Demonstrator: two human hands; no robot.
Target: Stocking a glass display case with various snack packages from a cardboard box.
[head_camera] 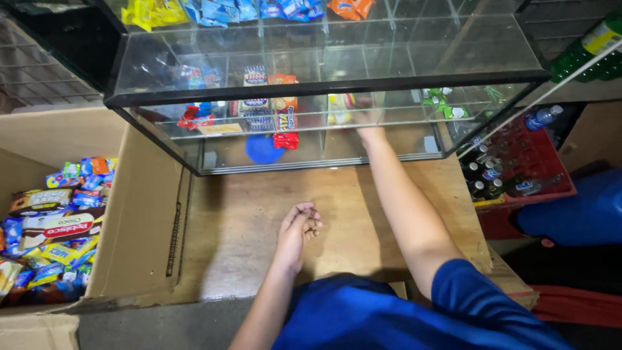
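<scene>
My right hand point(367, 118) reaches into the lower shelf of a glass display case point(324, 87) and shows only dimly through the glass. It is next to a yellow packet point(340, 107); whether it grips anything I cannot tell. My left hand point(299, 227) rests over a wooden board point(227, 220) in front of the case, fingers loosely curled with nothing in them. Inside the case stand biscuit packs point(256, 104), red snack packs point(285, 129) and a blue round lid point(262, 150).
An open cardboard box point(139, 214) at the left holds several mixed snack packets point(58, 227). A red crate point(541, 159) of bottles sits at the right, with green bottles point(586, 52) above it and a blue object point(576, 210) below. More packets point(214, 10) lie on top of the case.
</scene>
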